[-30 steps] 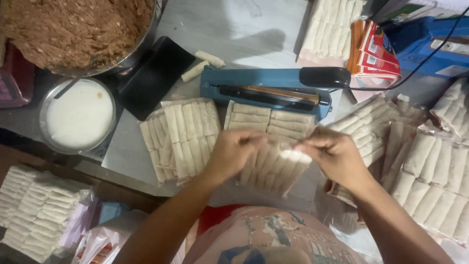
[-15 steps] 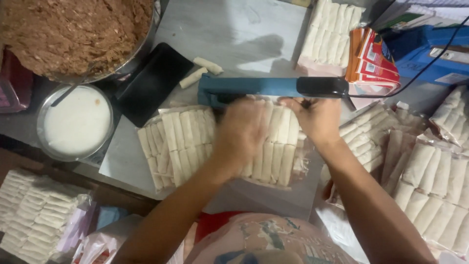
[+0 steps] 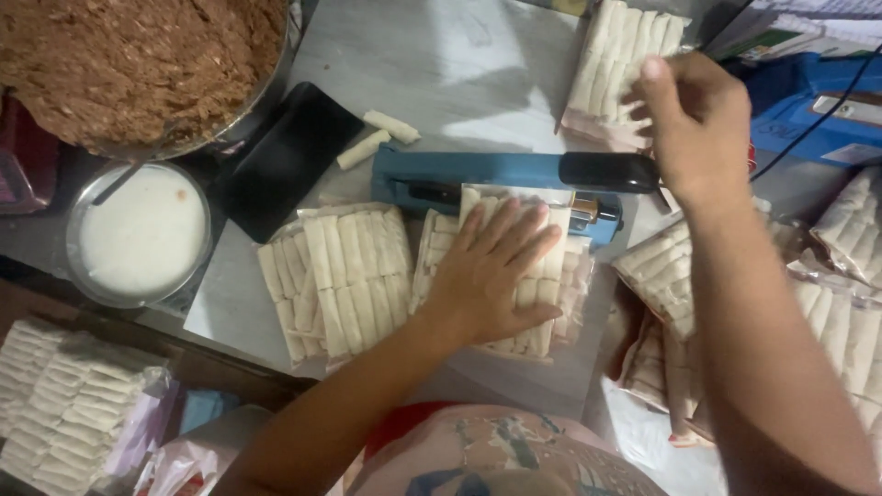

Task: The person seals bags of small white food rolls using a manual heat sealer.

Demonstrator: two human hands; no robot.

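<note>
My left hand (image 3: 491, 271) lies flat, fingers spread, on a clear bag of pale rolls (image 3: 542, 285) whose top end sits in the blue heat sealer (image 3: 478, 179). My right hand (image 3: 694, 124) is raised above the sealer's black handle (image 3: 611, 172), fingers loosely curled and holding nothing, apart from the handle. Another filled bag of rolls (image 3: 354, 271) lies just left of the one I press, with one more bag (image 3: 285, 294) beside it.
A large metal bowl of brown filling (image 3: 138, 64) stands at the back left, a small bowl of white paste (image 3: 142, 234) below it, a black phone (image 3: 289, 156) beside. Two loose rolls (image 3: 377, 138) lie near the sealer. Packed bags pile at right (image 3: 845, 276), bottom left (image 3: 64, 404) and behind (image 3: 620, 64).
Both hands were on the bag at the sealer. My right hand has lifted up and away to the right; my left hand stays pressing the bag flat.
</note>
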